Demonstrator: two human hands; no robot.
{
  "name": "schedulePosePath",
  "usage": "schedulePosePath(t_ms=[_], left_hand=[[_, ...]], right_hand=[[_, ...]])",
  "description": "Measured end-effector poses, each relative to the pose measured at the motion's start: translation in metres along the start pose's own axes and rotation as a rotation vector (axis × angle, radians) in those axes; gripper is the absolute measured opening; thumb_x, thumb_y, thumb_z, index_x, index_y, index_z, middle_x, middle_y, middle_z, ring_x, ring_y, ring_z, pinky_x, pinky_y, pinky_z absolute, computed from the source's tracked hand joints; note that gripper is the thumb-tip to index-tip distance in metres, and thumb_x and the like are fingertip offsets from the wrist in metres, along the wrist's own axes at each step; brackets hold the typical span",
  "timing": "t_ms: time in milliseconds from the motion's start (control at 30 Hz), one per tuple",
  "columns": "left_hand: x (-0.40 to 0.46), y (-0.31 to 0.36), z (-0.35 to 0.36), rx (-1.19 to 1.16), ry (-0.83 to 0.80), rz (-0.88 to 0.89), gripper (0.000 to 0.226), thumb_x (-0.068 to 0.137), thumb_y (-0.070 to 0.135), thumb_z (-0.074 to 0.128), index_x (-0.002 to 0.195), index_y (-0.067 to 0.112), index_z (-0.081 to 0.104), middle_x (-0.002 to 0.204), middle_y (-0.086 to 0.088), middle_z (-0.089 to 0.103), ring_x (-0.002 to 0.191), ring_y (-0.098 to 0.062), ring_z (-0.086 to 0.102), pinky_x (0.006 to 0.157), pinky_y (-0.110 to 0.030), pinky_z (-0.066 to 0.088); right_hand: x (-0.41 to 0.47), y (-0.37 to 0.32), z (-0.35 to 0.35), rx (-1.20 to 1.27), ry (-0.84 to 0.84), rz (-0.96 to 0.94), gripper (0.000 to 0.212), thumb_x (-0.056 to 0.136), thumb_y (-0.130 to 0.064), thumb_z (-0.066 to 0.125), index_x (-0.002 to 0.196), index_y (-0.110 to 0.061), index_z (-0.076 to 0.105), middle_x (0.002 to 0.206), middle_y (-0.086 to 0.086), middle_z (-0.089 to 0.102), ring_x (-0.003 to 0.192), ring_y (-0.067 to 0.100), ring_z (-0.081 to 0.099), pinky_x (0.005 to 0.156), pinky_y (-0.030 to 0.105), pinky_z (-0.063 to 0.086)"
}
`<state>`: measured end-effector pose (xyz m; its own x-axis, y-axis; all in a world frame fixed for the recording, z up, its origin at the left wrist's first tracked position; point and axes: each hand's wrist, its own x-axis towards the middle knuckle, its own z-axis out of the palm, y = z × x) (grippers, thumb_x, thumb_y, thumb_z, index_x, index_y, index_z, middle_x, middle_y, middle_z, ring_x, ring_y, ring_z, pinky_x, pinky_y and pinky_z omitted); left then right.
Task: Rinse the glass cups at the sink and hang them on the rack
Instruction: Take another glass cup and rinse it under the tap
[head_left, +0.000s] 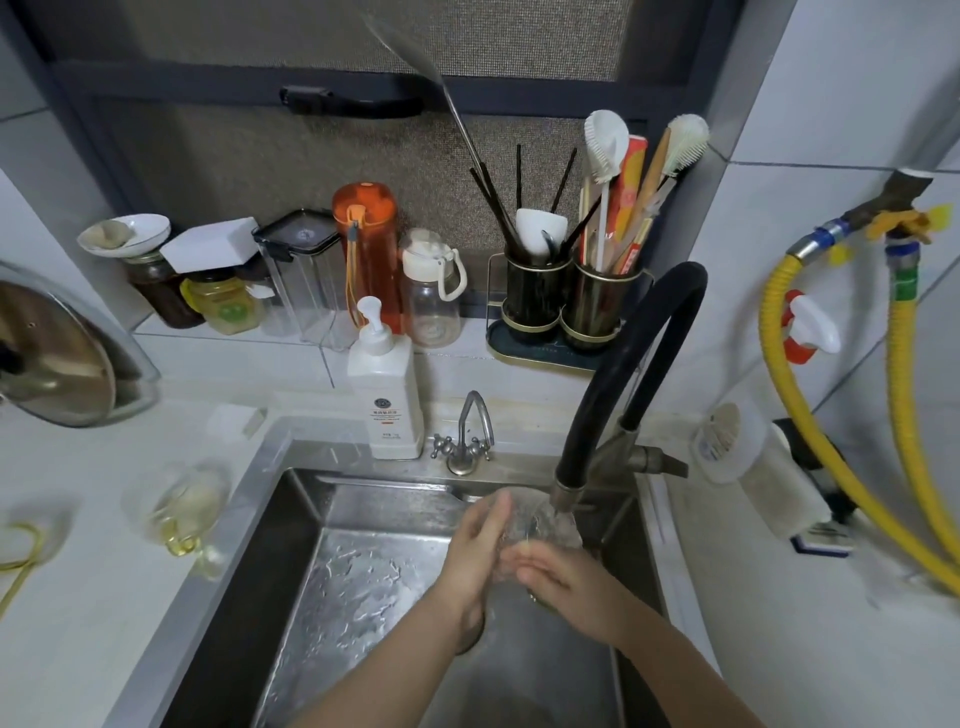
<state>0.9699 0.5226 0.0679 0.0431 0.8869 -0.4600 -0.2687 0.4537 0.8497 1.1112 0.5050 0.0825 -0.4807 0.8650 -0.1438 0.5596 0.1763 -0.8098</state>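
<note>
Black faucet hose (644, 332) arches over sink (291, 519); basin left half free

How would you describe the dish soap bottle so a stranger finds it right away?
Start at the steel sink and look at its back rim. Left of the small chrome tap stands the soap bottle: white, square, with a pump top, unlike the clear and orange bottles behind.

Two hands, the left hand (475, 558) and the right hand (569, 584), are seen over one sink (291, 545). Two glass cups are counted: one cup (550, 527) under the spout, another cup (182, 506) on the counter. Two taps are present, a black tap (631, 364) and a small tap (465, 434). One soap bottle (384, 389) is counted.
</note>
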Motion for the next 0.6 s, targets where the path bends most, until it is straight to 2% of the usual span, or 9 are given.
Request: schedulePosePath(t_ms=[67, 167, 233, 300, 400, 500, 600], left_hand=[[0.002, 0.0, -0.002, 0.042, 0.01, 0.002, 0.054, 0.07, 0.062, 0.061, 0.112, 0.027, 0.06, 0.12, -0.003, 0.064, 0.109, -0.02, 0.063, 0.09, -0.04, 0.054], [-0.001, -0.003, -0.004, 0.005, -0.067, -0.006, 0.064, 0.073, 0.068, 0.058, 0.128, 0.037, 0.048, 0.134, 0.01, 0.052, 0.121, -0.013, 0.053, 0.106, -0.042, 0.041], [-0.005, -0.004, -0.006, -0.063, -0.137, 0.0, 0.056, 0.081, 0.054, 0.06, 0.132, 0.045, 0.039, 0.132, 0.011, 0.051, 0.118, -0.015, 0.057, 0.105, -0.041, 0.042], [-0.003, -0.005, -0.013, -0.094, -0.154, 0.002, 0.065, 0.075, 0.046, 0.073, 0.132, 0.049, 0.042, 0.132, 0.001, 0.056, 0.115, -0.021, 0.061, 0.105, -0.045, 0.043], [-0.001, 0.001, -0.018, -0.047, -0.163, 0.01, 0.079, 0.065, 0.05, 0.08, 0.134, 0.048, 0.043, 0.136, -0.004, 0.055, 0.116, -0.022, 0.06, 0.103, -0.043, 0.045], [0.003, -0.003, -0.015, -0.056, -0.134, -0.055, 0.069, 0.071, 0.051, 0.074, 0.133, 0.035, 0.047, 0.13, -0.001, 0.059, 0.111, -0.019, 0.063, 0.094, -0.036, 0.051], [0.002, -0.013, -0.009, -0.104, -0.122, -0.104, 0.068, 0.067, 0.053, 0.077, 0.126, 0.025, 0.055, 0.116, -0.007, 0.069, 0.109, -0.023, 0.064, 0.097, -0.04, 0.049]], right_hand=[[-0.002, 0.003, -0.004, -0.054, -0.04, 0.009, 0.022, 0.096, -0.024, 0.05, 0.113, -0.017, 0.062, 0.106, -0.013, 0.066, 0.095, -0.003, 0.062, 0.089, 0.02, 0.048], [0.003, 0.0, -0.01, 0.135, 0.127, 0.063, 0.015, 0.093, -0.019, 0.055, 0.101, -0.019, 0.068, 0.092, -0.004, 0.073, 0.086, 0.004, 0.068, 0.082, 0.021, 0.052], [0.006, -0.004, -0.007, 0.273, 0.214, 0.099, 0.016, 0.093, -0.017, 0.056, 0.102, -0.018, 0.07, 0.092, -0.002, 0.074, 0.088, 0.005, 0.069, 0.084, 0.021, 0.052], [0.007, -0.007, -0.001, 0.354, 0.235, 0.11, 0.019, 0.094, -0.017, 0.054, 0.106, -0.016, 0.069, 0.097, -0.001, 0.074, 0.091, 0.008, 0.07, 0.087, 0.023, 0.052], [0.003, -0.01, 0.004, 0.416, 0.136, 0.081, 0.024, 0.097, -0.018, 0.047, 0.115, -0.018, 0.064, 0.107, -0.002, 0.072, 0.101, 0.009, 0.068, 0.094, 0.022, 0.05], [0.003, -0.002, 0.001, 0.184, 0.002, 0.088, 0.029, 0.099, -0.034, 0.04, 0.117, -0.028, 0.062, 0.114, -0.008, 0.069, 0.108, 0.003, 0.063, 0.101, 0.029, 0.046], [0.004, 0.004, -0.004, -0.117, -0.051, 0.089, 0.057, 0.091, -0.064, 0.023, 0.118, -0.031, 0.06, 0.114, -0.008, 0.068, 0.106, 0.003, 0.061, 0.098, 0.036, 0.046]])
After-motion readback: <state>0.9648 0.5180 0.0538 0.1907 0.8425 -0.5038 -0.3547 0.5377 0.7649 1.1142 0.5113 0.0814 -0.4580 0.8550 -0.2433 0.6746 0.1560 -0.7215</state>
